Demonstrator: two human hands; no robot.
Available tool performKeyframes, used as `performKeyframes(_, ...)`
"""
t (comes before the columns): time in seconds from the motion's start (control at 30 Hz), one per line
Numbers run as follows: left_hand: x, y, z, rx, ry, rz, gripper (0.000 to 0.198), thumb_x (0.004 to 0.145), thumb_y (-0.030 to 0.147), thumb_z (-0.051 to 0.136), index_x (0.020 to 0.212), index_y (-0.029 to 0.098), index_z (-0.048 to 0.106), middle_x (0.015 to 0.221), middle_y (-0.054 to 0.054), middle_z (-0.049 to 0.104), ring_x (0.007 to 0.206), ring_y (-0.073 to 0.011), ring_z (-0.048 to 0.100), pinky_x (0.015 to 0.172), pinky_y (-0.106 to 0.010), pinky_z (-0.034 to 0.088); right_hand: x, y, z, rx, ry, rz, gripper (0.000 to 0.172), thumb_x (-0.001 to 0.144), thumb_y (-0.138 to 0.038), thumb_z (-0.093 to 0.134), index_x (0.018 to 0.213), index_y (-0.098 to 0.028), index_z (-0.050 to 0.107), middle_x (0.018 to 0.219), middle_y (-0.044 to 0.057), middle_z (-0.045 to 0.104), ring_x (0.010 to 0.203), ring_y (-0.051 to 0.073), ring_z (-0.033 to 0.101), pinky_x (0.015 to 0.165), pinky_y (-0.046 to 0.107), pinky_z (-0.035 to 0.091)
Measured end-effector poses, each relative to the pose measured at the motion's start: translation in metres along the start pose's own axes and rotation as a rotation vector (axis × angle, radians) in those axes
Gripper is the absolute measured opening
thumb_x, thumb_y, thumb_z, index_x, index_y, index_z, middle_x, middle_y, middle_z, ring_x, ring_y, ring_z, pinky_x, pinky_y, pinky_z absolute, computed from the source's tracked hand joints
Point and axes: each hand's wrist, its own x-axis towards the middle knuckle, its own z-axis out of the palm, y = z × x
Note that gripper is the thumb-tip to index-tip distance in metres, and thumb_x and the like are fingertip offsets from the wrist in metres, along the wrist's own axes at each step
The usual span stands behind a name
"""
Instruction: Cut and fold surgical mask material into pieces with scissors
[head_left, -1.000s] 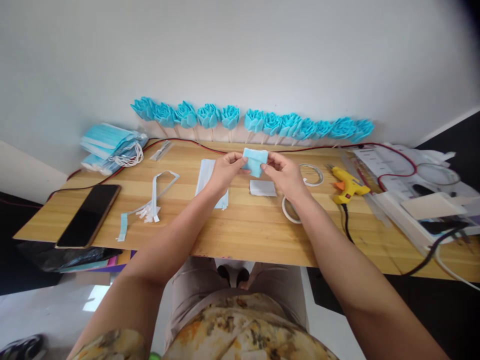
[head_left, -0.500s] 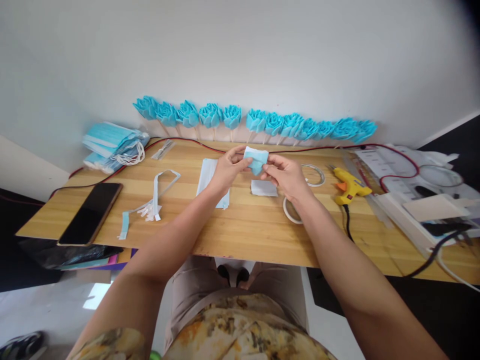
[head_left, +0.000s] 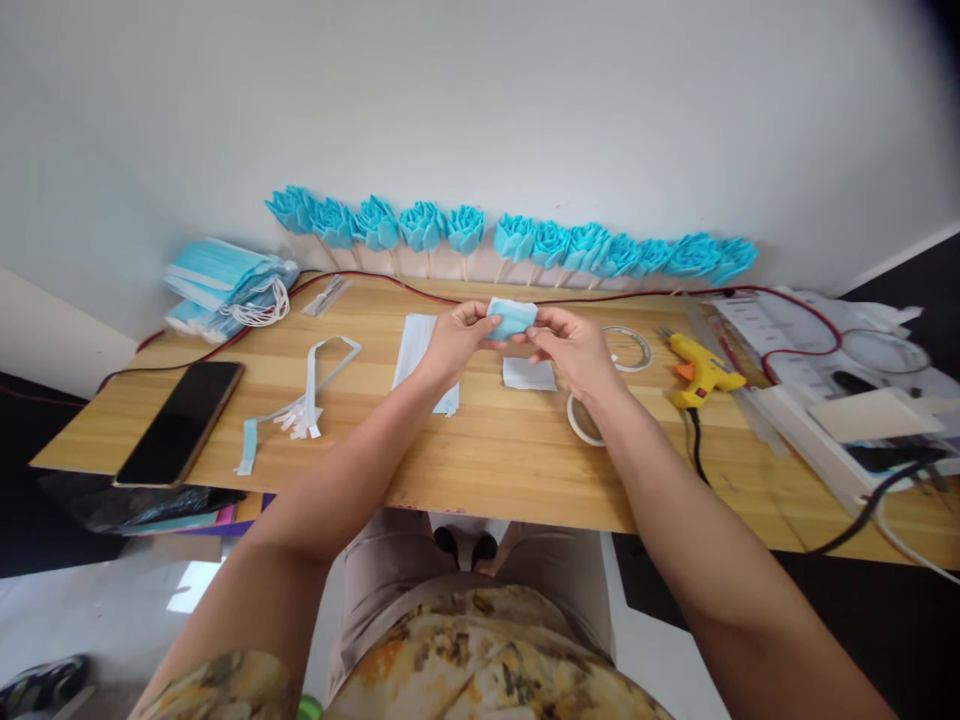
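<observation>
A small light-blue piece of mask fabric (head_left: pixel 513 318) with a white upper edge is held above the table between my two hands. My left hand (head_left: pixel 466 335) pinches its left side, thumb on the front. My right hand (head_left: pixel 566 340) grips the right side between thumb and fingers. Just below lies a small pale rectangular piece (head_left: pixel 529 375) on the wood. A pale-blue face mask (head_left: pixel 414 345) is flat on the table, partly covered by my left forearm. One roll of tape (head_left: pixel 583 422) sits beside my right wrist, and another roll (head_left: pixel 643 352) lies behind it.
Blue fabric flowers (head_left: pixel 424 228) on sticks lean along the wall. Stacked masks (head_left: pixel 217 275), a phone (head_left: pixel 180 425) and cut strips (head_left: pixel 311 395) are on the left. At right lie a yellow glue gun (head_left: pixel 701 370) with its cord and a white box (head_left: pixel 817 440).
The lower part of the blue fabric piece, which hung down in a point, is now folded up, so the piece looks shorter and more even. Both hands keep hold of it.
</observation>
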Motion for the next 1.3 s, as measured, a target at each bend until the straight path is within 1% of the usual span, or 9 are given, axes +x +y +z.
performKeyframes(0.17,0.0,-0.002,0.0,-0.004,-0.021,0.042,0.009,0.084,0.018,0.072,0.081,0.013,0.064,0.08,-0.002,0.072,0.076,-0.0123,0.07,0.09,-0.034,0.056,0.0,0.004,0.002,0.023,-0.017,-0.005,0.036,0.069,-0.043,0.083,0.096,-0.02,0.074,0.095,0.005,0.077,0.088,0.022,0.075,0.064,0.031,0.064)
performKeyframes(0.37,0.001,-0.004,0.002,-0.006,-0.043,0.047,0.012,0.078,0.018,0.077,0.083,0.013,0.067,0.081,0.0,0.071,0.074,-0.0095,0.066,0.085,-0.029,0.057,0.001,0.005,0.004,0.043,0.045,-0.014,0.044,0.07,-0.061,0.081,0.078,-0.022,0.065,0.072,0.002,0.07,0.07,0.019,0.073,0.063,0.032,0.063)
performKeyframes(0.53,0.0,-0.003,0.001,-0.018,-0.051,0.056,0.016,0.077,0.026,0.08,0.083,0.013,0.072,0.083,-0.001,0.073,0.076,-0.0103,0.066,0.083,-0.028,0.057,0.0,0.003,0.002,-0.08,0.078,-0.071,0.038,0.08,-0.059,0.073,0.077,-0.022,0.067,0.067,0.001,0.068,0.065,0.016,0.067,0.056,0.027,0.054)
performKeyframes(0.63,-0.001,-0.001,0.003,0.011,-0.049,0.073,0.013,0.078,0.024,0.079,0.082,0.013,0.073,0.082,-0.001,0.073,0.076,-0.0106,0.066,0.08,-0.027,0.057,0.0,0.002,-0.001,-0.136,0.097,-0.163,0.027,0.083,-0.049,0.072,0.088,-0.023,0.073,0.085,0.003,0.075,0.081,0.018,0.07,0.074,0.031,0.057)
performKeyframes(0.73,-0.004,-0.001,0.006,0.092,-0.069,0.08,0.011,0.078,0.023,0.077,0.081,0.013,0.073,0.081,-0.001,0.073,0.076,-0.0104,0.065,0.077,-0.025,0.056,-0.001,0.001,-0.003,-0.165,0.049,-0.215,0.035,0.083,-0.045,0.074,0.113,-0.026,0.074,0.11,0.005,0.077,0.099,0.021,0.071,0.087,0.036,0.056)
performKeyframes(0.83,-0.007,-0.001,0.01,0.178,-0.12,0.082,0.014,0.079,0.026,0.076,0.077,0.013,0.072,0.077,-0.001,0.071,0.072,-0.0101,0.063,0.074,-0.024,0.054,-0.003,-0.002,-0.002,-0.267,0.025,-0.263,0.035,0.081,-0.042,0.075,0.112,-0.026,0.074,0.111,0.004,0.077,0.102,0.023,0.07,0.091,0.039,0.054)
performKeyframes(0.93,-0.01,-0.001,0.013,0.249,-0.169,0.071,0.017,0.078,0.028,0.076,0.072,0.014,0.07,0.072,0.0,0.067,0.068,-0.0096,0.062,0.07,-0.023,0.052,-0.005,-0.005,0.001,-0.343,0.057,-0.329,0.015,0.083,-0.037,0.072,0.09,-0.024,0.075,0.094,0.003,0.076,0.09,0.021,0.069,0.087,0.037,0.053)
performKeyframes(1.03,-0.012,-0.003,0.015,0.253,-0.2,0.056,0.015,0.077,0.026,0.076,0.073,0.014,0.068,0.071,0.002,0.065,0.067,-0.0087,0.06,0.069,-0.022,0.053,-0.007,-0.007,0.002,-0.377,0.088,-0.373,0.013,0.085,-0.033,0.067,0.076,-0.023,0.07,0.081,0.002,0.072,0.08,0.019,0.066,0.078,0.034,0.052)
performKeyframes(1.3,-0.014,0.005,0.014,0.277,-0.14,-0.04,0.009,0.081,0.021,0.074,0.081,0.015,0.068,0.066,0.002,0.066,0.054,-0.0081,0.058,0.052,-0.02,0.047,-0.002,-0.003,-0.003,-0.261,0.193,-0.307,0.022,0.086,-0.046,0.065,0.082,-0.024,0.064,0.077,0.001,0.068,0.071,0.018,0.061,0.069,0.032,0.05)
